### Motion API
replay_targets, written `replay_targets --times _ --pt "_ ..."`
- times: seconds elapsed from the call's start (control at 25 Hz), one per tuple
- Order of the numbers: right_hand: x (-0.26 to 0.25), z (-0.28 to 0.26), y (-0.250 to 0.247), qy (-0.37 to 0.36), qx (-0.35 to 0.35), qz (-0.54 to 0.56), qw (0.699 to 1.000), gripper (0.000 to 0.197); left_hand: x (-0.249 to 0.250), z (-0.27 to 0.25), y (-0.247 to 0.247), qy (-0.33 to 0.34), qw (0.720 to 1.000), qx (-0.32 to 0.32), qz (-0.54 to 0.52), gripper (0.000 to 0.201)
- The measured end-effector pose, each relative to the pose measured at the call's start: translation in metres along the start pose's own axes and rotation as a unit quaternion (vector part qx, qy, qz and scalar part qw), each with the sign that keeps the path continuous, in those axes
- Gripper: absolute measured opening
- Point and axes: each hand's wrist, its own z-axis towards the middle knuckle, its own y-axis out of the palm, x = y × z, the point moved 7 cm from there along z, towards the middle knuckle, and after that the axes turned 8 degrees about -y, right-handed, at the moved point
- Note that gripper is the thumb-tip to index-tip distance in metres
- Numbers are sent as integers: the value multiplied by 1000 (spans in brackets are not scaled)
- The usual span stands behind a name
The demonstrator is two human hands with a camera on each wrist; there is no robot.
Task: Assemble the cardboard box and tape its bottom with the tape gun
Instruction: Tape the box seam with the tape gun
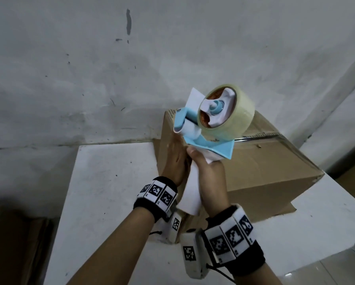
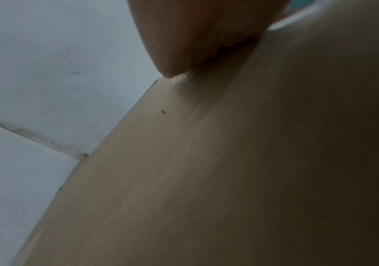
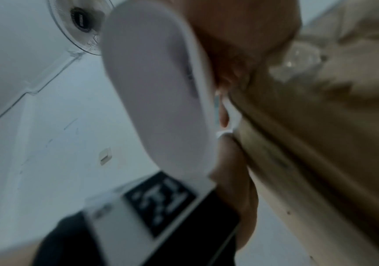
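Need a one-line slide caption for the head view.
Right hand grips the tape gun at the cardboard box edge; left hand lies flat on its side.

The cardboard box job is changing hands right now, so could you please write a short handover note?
Right hand: grips the white handle of the tape gun, held up above the near left corner of the box.
Left hand: flat, fingers straight, pressed against the left side of the cardboard box.
Box: stands assembled on the white table, flaps closed on top.
Done: a clear tape strip already runs along the top seam to the right edge.
Left: I cannot tell whether the tape is cut free at the near end; check, press it down, put the gun away.
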Motion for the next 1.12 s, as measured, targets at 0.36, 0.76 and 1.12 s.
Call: replay_targets --times 0.36,0.76,1.12 --pt "17 1 -8 22 30 9 999 70 -47 62 -21 -88 992 12 87 72" --pt "12 1 -3 -3 6 35 999 68 -48 72 -27 -88 991 39 94 68" --pt "2 9 0 -40 16 18 999 45 -37 92 -37 -94 978 23 182 56"
